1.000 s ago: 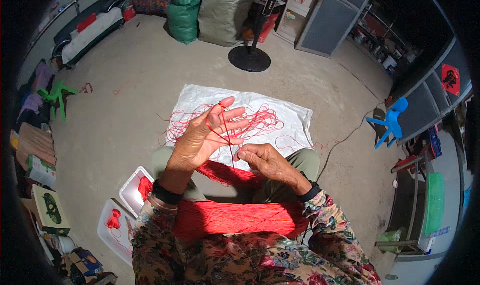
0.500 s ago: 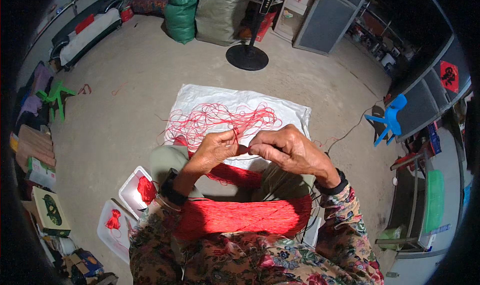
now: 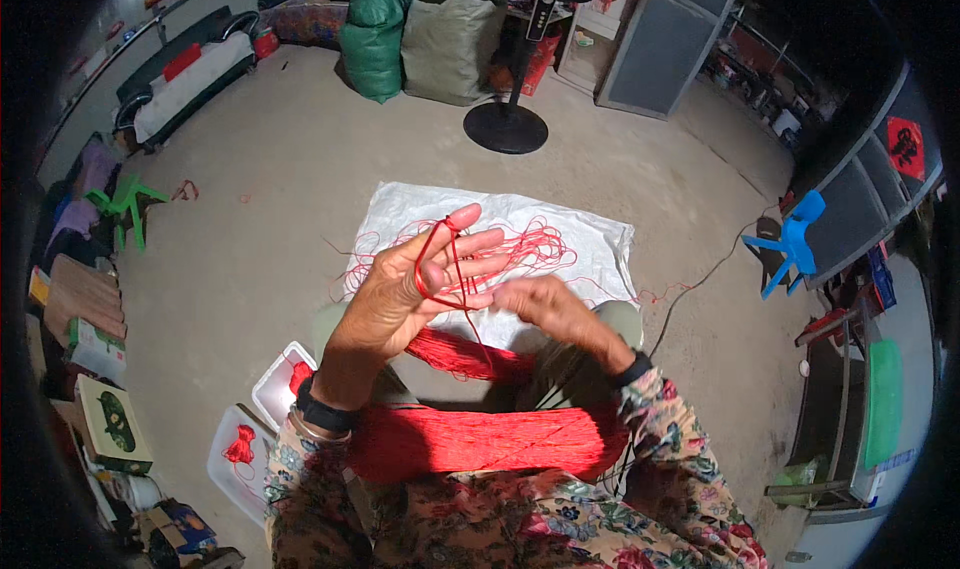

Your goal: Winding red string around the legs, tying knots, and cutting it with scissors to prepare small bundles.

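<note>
My left hand (image 3: 415,279) is raised with fingers spread, and a loop of red thread (image 3: 436,256) is wound around its fingers. My right hand (image 3: 545,309) sits just right of it, fingers curled, pinching the thread that runs down from the left hand. A thick bundle of red thread (image 3: 480,439) lies across my lap, with another hank (image 3: 465,354) under the hands. Loose red thread (image 3: 530,244) is strewn on a white sack sheet (image 3: 600,259) spread on the floor in front of me.
Two white trays (image 3: 240,449) with red thread pieces sit at my left knee. A fan's round black base (image 3: 505,129) and green sacks (image 3: 375,34) stand beyond the sheet. A blue plastic chair (image 3: 790,244) stands at right, shelving behind it, boxes and a green stool (image 3: 125,204) at left.
My left hand has risen and spread its fingers again with the thread looped around them. My right hand has drawn back to the right and lower.
</note>
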Action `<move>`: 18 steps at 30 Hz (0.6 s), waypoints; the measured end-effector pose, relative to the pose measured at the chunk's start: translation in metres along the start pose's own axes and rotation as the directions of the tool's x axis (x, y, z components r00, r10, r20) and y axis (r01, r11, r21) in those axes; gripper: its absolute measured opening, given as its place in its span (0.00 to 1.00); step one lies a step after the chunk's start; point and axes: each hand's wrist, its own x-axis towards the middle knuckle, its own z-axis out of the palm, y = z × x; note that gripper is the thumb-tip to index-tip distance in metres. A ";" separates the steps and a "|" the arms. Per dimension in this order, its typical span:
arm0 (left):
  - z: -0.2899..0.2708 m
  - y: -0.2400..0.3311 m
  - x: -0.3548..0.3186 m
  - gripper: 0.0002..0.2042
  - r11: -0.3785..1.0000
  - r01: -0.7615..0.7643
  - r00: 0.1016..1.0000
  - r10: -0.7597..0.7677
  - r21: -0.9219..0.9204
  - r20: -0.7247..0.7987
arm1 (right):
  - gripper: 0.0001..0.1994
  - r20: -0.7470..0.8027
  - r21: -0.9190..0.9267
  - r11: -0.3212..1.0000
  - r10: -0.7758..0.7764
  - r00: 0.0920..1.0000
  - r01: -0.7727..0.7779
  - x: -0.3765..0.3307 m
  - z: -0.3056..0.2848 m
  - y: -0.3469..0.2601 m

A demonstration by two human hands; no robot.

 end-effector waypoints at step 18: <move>-0.001 -0.036 -0.023 0.27 0.818 0.338 0.939 -0.327 0.465 -0.108 | 0.11 -0.725 -0.009 0.947 -0.227 0.651 0.320 -0.018 -0.092 -0.065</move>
